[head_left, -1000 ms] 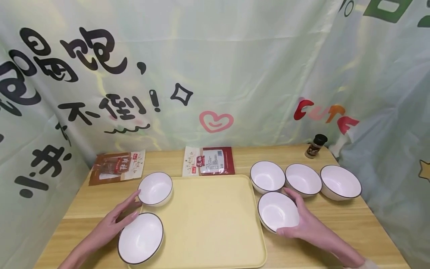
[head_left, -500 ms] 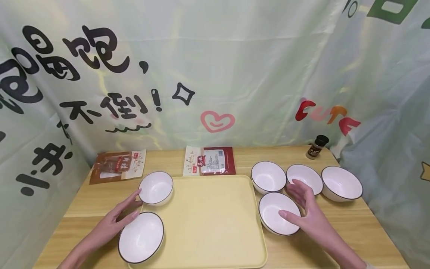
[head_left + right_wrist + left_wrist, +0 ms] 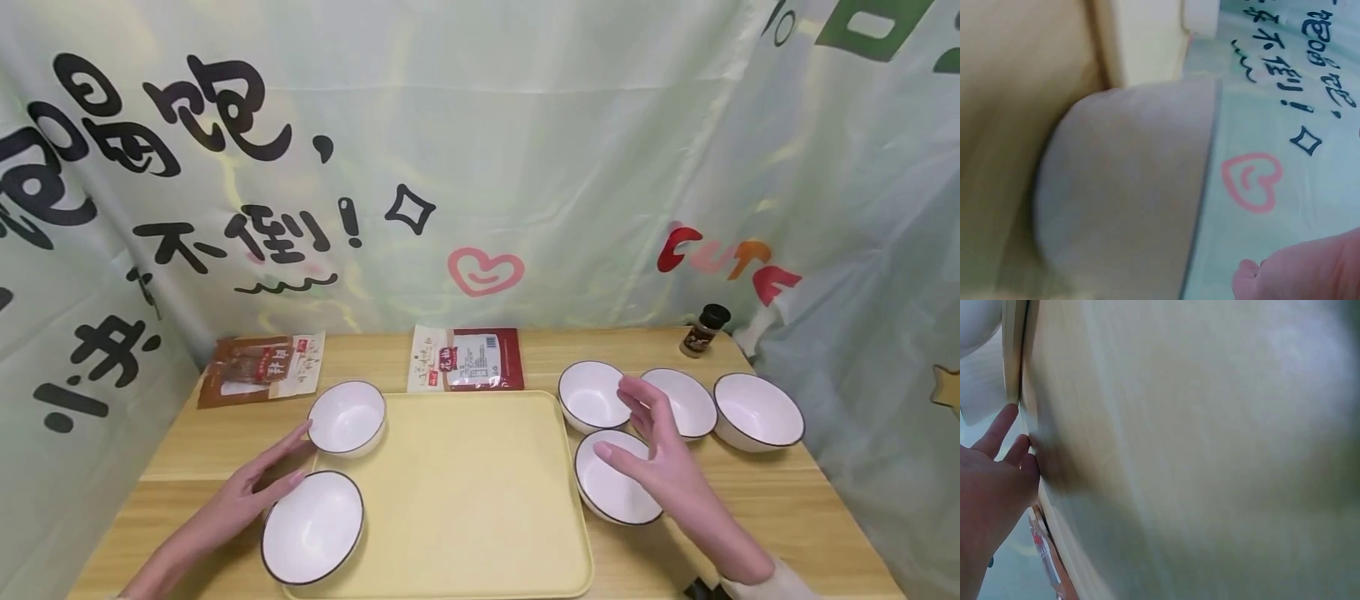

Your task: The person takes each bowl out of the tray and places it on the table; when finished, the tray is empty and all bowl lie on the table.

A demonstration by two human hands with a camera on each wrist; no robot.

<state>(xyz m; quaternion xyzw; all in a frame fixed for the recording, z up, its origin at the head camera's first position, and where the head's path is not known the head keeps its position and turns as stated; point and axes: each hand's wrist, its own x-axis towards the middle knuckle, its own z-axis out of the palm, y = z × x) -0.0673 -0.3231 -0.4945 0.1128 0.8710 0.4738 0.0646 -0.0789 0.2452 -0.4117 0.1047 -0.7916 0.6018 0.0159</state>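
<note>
At the tray's left side my left hand (image 3: pixel 238 498) rests with loosely bent fingers. Its fingertips lie by the rim of an upper white bowl (image 3: pixel 347 418), and the thumb is beside a lower white bowl (image 3: pixel 313 527). The left wrist view shows this hand's fingers (image 3: pixel 1002 428) at the tabletop. Over the near right white bowl (image 3: pixel 613 498) hovers my right hand (image 3: pixel 667 454), thumb and fingers spread, holding nothing. In the right wrist view that bowl's side (image 3: pixel 1129 187) fills the middle, apart from the hand (image 3: pixel 1310 272).
A yellow tray (image 3: pixel 465 500) lies mid-table. Behind the right hand stand three more white bowls, including the rightmost bowl (image 3: pixel 759 408). A black-capped spice jar (image 3: pixel 705 331), a brown packet (image 3: pixel 258 371) and a red-white packet (image 3: pixel 467 358) lie along the back by a printed curtain (image 3: pixel 570 167).
My right hand has let go of the near right bowl, lifted off its rim and moved slightly left above it. The left hand and the bowls have stayed in place.
</note>
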